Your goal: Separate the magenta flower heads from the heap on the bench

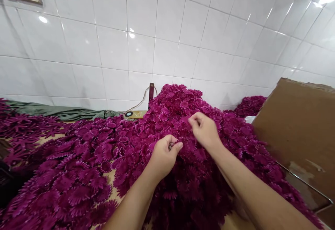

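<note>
A tall heap of magenta artificial flower pieces (174, 101) with fringed petals rises in front of me. Over its near slope, my left hand (166, 153) is closed, thumb and index finger brought together. A speck of dark magenta shows at those fingertips, too small to make out. Slightly higher and to the right, my right hand (204, 129) pinches what looks like a magenta flower piece (186, 120), blurred against the heap. The two hands are apart.
More flower pieces (81, 191) spread leftward over the tabletop. A cardboard sheet (295, 129) leans at the right. Along the white tiled wall (141, 52) lie a green cloth (52, 109) and a yellowish object with a round dial (134, 114). A dark upright strip (151, 96) with a cord stands behind.
</note>
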A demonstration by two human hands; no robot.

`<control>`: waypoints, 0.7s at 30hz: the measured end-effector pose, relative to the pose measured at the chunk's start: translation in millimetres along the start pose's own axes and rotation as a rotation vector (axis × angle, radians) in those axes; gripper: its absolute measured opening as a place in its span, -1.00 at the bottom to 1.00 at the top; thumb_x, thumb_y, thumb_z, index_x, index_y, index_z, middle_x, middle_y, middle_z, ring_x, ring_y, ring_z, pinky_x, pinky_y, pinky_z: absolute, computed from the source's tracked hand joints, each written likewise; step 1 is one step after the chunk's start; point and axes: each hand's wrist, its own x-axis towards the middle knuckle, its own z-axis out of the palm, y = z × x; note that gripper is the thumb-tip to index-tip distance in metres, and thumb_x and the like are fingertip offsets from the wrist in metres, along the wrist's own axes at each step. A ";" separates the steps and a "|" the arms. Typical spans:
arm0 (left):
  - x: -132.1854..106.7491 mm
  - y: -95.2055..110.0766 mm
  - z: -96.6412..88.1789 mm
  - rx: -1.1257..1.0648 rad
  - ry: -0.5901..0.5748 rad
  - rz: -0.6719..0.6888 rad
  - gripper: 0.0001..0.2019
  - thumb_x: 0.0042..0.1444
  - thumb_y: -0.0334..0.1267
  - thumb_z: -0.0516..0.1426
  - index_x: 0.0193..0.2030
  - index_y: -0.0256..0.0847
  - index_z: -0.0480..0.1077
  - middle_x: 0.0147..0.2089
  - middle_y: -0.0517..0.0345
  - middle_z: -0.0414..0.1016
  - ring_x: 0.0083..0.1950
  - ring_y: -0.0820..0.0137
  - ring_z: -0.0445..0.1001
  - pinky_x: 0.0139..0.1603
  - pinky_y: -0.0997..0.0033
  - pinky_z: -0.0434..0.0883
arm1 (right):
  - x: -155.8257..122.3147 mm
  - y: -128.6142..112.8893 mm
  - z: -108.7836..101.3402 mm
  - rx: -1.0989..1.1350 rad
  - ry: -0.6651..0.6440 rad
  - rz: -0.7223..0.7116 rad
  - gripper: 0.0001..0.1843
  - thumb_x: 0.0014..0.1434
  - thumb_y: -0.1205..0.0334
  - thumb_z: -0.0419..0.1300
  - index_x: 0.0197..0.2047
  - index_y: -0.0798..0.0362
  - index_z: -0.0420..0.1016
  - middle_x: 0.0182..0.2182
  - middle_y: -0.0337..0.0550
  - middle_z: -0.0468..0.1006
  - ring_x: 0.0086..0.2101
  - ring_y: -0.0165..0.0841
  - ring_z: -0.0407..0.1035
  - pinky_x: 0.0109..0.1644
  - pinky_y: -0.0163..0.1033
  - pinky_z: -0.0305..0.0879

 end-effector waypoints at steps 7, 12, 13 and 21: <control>2.2 1.0 -0.5 -0.117 0.026 -0.041 -0.85 -0.16 -0.22 0.12 -0.56 -0.24 0.26 -0.62 0.32 0.20 -0.54 0.54 0.17 -0.48 0.53 0.18 | 25.3 41.4 -23.7 -0.136 0.134 0.030 -0.72 -0.08 0.36 0.05 -0.24 0.12 0.42 -0.27 0.02 0.44 -0.20 -0.16 0.31 -0.10 -0.06 0.19; 4.4 0.4 -0.5 -0.117 0.040 -0.068 -0.90 -0.22 -0.34 0.14 -0.47 -0.27 0.39 -0.50 0.21 0.39 -0.43 0.47 0.30 -0.33 0.47 0.27 | -10.4 9.7 -16.2 -0.014 -0.048 -0.201 -0.79 0.01 0.21 0.08 -0.29 0.07 0.45 -0.26 -0.01 0.46 -0.18 -0.20 0.31 -0.04 -0.04 0.19; 4.7 0.4 -1.0 -0.099 0.056 -0.069 -0.92 -0.23 -0.34 0.13 -0.51 -0.27 0.38 -0.52 0.22 0.38 -0.44 0.47 0.29 -0.33 0.47 0.27 | -18.2 1.7 -14.4 0.062 -0.116 -0.202 -0.80 0.04 0.19 0.06 -0.31 0.06 0.45 -0.32 -0.05 0.47 -0.26 -0.26 0.34 -0.13 -0.10 0.25; 9.2 -8.3 -1.6 -0.011 0.159 -0.037 -0.73 -0.23 -0.11 0.15 -0.69 -0.23 0.23 -0.68 0.33 0.18 -0.56 0.53 0.14 -0.52 0.52 0.16 | -50.0 -20.5 6.5 0.356 -0.400 0.008 -0.81 -0.08 0.19 0.20 -0.38 0.09 0.35 -0.49 -0.24 0.39 -0.49 -0.46 0.26 -0.41 -0.34 0.26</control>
